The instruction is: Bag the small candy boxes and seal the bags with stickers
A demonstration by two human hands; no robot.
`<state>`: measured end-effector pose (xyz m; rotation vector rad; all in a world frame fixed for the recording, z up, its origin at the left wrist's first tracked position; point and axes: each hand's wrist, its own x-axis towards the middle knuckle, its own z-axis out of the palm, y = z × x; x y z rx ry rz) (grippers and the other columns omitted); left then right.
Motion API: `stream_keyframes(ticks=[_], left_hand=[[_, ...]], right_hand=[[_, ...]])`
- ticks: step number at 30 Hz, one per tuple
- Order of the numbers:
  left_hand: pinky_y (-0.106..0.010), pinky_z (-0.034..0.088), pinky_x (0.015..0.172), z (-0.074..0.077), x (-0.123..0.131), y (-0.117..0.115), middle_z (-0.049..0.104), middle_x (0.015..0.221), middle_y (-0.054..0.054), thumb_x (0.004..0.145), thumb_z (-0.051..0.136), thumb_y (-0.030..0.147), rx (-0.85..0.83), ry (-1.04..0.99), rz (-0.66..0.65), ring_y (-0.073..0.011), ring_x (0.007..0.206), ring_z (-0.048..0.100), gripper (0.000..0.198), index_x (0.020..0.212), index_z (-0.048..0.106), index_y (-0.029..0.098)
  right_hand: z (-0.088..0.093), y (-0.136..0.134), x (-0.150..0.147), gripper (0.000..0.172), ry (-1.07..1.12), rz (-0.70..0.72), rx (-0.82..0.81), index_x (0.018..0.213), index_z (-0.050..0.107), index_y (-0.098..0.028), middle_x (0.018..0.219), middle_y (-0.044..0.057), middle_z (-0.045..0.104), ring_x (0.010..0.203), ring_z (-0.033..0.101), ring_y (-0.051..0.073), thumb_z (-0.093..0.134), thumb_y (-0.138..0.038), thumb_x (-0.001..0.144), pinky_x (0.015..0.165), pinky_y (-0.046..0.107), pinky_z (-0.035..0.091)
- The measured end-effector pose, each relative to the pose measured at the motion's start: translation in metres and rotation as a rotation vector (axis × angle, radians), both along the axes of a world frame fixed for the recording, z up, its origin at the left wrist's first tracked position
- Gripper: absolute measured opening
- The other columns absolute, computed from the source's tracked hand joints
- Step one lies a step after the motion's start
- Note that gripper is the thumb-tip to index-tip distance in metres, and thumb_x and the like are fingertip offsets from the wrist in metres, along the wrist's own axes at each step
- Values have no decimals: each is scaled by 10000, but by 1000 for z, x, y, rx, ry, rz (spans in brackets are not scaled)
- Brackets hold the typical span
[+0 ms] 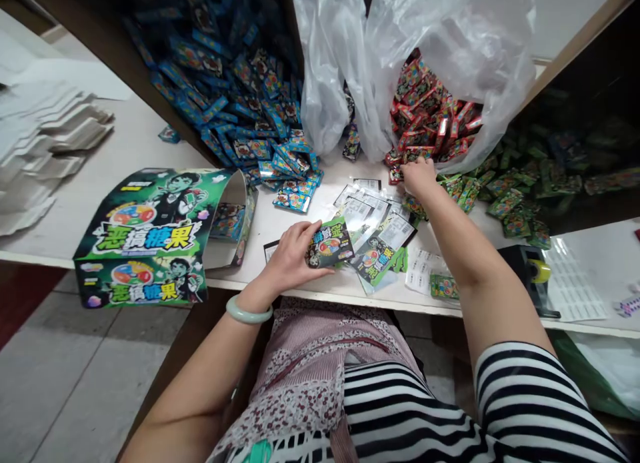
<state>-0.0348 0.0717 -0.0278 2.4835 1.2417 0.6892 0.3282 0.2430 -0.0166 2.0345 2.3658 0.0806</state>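
Observation:
My left hand [294,258], with a pale green bangle [249,311] on the wrist, holds a green and black printed card packet [330,243] just above the table's front edge. Its thumb and fingers are closed on the packet's left side. My right hand [420,175] reaches to the mouth of a clear plastic bag [445,23] full of red candy packets [425,110]. Its fingers are bent onto a small red packet [395,175]; the fingertips are partly hidden. Between the hands lie overlapping clear sleeves [365,206] with white labels and another printed card [377,255].
A green display box [150,210] lies open-ended at left. Blue candy packets [260,116] spill from a carton behind. Green packets [510,196] spread at right, near a tape dispenser [530,273] and sticker sheets [575,276]. Folded cardboard [50,143] is stacked far left.

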Motion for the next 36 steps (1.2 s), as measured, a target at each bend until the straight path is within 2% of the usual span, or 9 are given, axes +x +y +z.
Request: stream_keyframes(ticks=[4, 9, 15, 20, 24, 27, 29, 31, 36], left_hand=[[-535, 466, 1081, -3, -2, 1, 509, 1338, -167, 694, 811, 639, -43, -9, 29, -367, 1254, 534, 1028, 1519, 366, 217], [-542, 460, 1092, -5, -6, 3, 508, 1339, -160, 681, 817, 645, -70, -43, 22, -365, 1266, 529, 1043, 1525, 368, 229], [-530, 469, 1095, -4, -12, 6, 502, 1336, -161, 704, 775, 692, -34, -90, 31, -351, 1257, 533, 1031, 1522, 375, 209], [-532, 466, 1103, -1, -11, 4, 498, 1341, -161, 704, 760, 715, -16, -91, 23, -350, 1267, 526, 1023, 1511, 386, 210], [-537, 452, 1115, 4, -10, 0, 492, 1349, -154, 690, 777, 707, -40, -89, 24, -346, 1271, 517, 1029, 1510, 386, 223], [-542, 445, 1117, 6, -13, -3, 491, 1351, -159, 683, 783, 706, -43, -80, 22, -349, 1274, 509, 1039, 1510, 388, 217], [-544, 440, 1118, 6, -17, -4, 490, 1352, -160, 683, 782, 710, -34, -66, 32, -349, 1276, 506, 1045, 1513, 385, 214], [-549, 441, 1111, 5, -20, -5, 494, 1347, -160, 684, 782, 707, -25, -52, 46, -350, 1270, 507, 1052, 1518, 379, 208], [-546, 447, 1095, 1, -14, -1, 506, 1349, -177, 678, 805, 671, -9, -18, 8, -359, 1265, 510, 1050, 1510, 390, 182]], right_hand=[[-6, 11, 3, 373, -83, 38, -5, 1081, 777, -158, 1136, 198, 733, 1128, 499, 397, 755, -339, 756, 950, 561, 330], [-7, -6, 17, 301, 13, 121, 49, 1059, 774, -182, 1108, 167, 754, 1119, 544, 358, 558, -328, 908, 1005, 559, 330], [4, -51, 17, 489, 639, 5, 176, 1209, 693, -162, 1159, 134, 737, 1062, 641, 293, 366, -435, 968, 952, 443, 464], [13, -89, -4, 504, 970, 139, -223, 1060, 755, -195, 993, 74, 755, 849, 658, 218, 553, -612, 861, 789, 364, 525], [13, -98, -23, 417, 834, 363, -578, 1065, 775, -230, 930, 47, 756, 776, 654, 184, 627, -548, 841, 751, 343, 537], [12, -102, -33, 289, 635, 531, -473, 1076, 771, -249, 1045, 58, 745, 961, 668, 216, 619, -380, 868, 891, 392, 540], [13, -112, -38, 321, 569, 475, -221, 1172, 729, -254, 1147, 86, 713, 1087, 633, 258, 580, -329, 898, 971, 466, 510], [12, -129, -42, 391, 531, 295, -11, 1277, 659, -227, 1238, 131, 670, 1180, 582, 314, 560, -363, 924, 1021, 534, 466], [-8, -172, -58, 756, 378, -14, 8, 1322, 560, -129, 1294, 234, 593, 1203, 527, 443, 756, -572, 741, 1001, 616, 437]])
